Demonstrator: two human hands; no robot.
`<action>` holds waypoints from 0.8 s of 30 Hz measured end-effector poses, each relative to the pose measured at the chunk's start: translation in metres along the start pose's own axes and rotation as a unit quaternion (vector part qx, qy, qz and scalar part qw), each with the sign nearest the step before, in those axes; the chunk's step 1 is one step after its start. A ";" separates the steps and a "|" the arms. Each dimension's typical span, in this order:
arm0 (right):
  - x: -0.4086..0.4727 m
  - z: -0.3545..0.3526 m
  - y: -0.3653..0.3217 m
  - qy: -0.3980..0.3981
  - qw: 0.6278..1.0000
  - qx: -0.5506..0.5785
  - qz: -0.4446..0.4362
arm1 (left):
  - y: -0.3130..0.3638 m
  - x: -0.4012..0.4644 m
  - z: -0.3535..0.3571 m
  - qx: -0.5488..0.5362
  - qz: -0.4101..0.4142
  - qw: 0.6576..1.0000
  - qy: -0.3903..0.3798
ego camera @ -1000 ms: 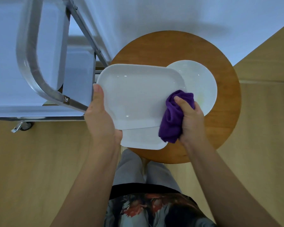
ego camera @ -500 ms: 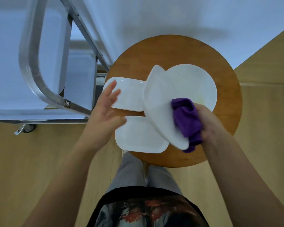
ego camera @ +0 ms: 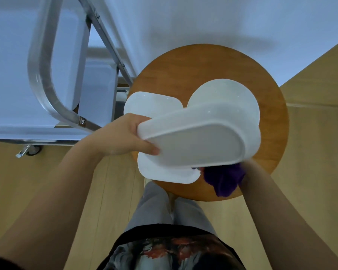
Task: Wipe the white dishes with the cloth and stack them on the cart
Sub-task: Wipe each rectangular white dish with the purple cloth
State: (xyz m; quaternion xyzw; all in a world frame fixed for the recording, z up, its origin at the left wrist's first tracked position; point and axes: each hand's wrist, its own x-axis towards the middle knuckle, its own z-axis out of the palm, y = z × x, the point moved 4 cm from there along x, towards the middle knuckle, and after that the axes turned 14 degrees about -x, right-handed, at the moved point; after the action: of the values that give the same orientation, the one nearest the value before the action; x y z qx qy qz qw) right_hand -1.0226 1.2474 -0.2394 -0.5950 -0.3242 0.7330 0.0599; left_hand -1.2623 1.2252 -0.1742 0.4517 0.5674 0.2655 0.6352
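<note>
Midway: left hand [ego camera: 123, 137] grips flipped rectangular dish [ego camera: 199, 141], underside up, above round table [ego camera: 183, 71]. Right hand [ego camera: 248, 168], mostly hidden, fingers unclear, with purple cloth [ego camera: 222, 180] at 5 o'clock. Three dishes unwiped on table; cart [ego camera: 45, 90], 10 o'clock, no visible stack.

A plain indoor room, perhaps a dining or service space, though the kind is uncertain; pale wood-look floor [ego camera: 47, 191] across the lower frame; a white wall [ego camera: 203, 20] at top; a metal-framed wheeled cart [ego camera: 47, 94] at upper left; a round wooden table [ego camera: 183, 75] at centre bearing white dishes [ego camera: 150, 102].
</note>
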 end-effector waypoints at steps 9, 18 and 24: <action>-0.034 -0.044 -0.051 0.239 0.879 0.211 -0.356 | -0.016 -0.015 0.003 -0.323 0.043 0.945 0.001; -0.107 0.018 -0.095 0.305 0.624 -0.282 -0.662 | -0.016 -0.005 -0.004 -0.363 0.069 0.911 0.184; -0.058 0.122 -0.063 0.192 0.562 -0.585 -0.552 | -0.013 -0.002 0.025 -0.371 0.042 0.900 0.222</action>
State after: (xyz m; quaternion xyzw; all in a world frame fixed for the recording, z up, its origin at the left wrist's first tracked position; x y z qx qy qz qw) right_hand -1.1360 1.2201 -0.1470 -0.3310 -0.9283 0.0745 0.1525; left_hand -1.2406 1.2110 -0.1859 0.1359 0.5346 0.5772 0.6022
